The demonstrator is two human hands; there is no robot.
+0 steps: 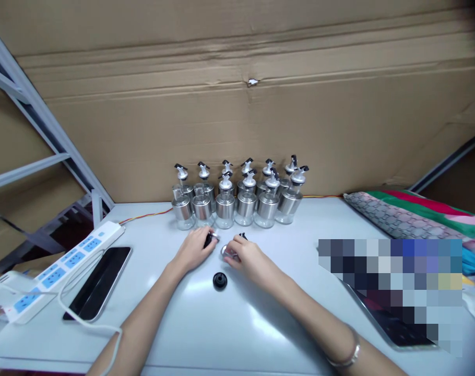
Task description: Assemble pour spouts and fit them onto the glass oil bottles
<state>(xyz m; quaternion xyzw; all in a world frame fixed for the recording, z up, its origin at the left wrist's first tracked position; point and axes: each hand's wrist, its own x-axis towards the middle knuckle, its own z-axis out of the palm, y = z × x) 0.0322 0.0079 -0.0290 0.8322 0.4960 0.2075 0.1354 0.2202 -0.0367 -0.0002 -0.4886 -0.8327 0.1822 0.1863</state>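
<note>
My left hand (196, 249) is closed round a small black-and-silver pourer spout (211, 238), partly covered by the fingers. To its right, my right hand (251, 257) pinches another pourer spout (224, 250), silver with a black lever, mostly hidden behind the fingers. Between my forearms a round black stopper (220, 281) lies on the table. Just behind my hands stand two rows of glass bottles with steel sleeves. Two front bottles at the left, an open-necked bottle (182, 211) and its neighbour (202, 209), carry no spout. The others have silver spouts (249, 179) with black levers.
A white power strip (71, 263) with cables and a dark phone (100, 282) lie on the left of the white table (190, 334). At right are a partly pixelated dark device (402, 329) and folded colourful cloth (421, 209). A cardboard wall (229, 120) closes off the back.
</note>
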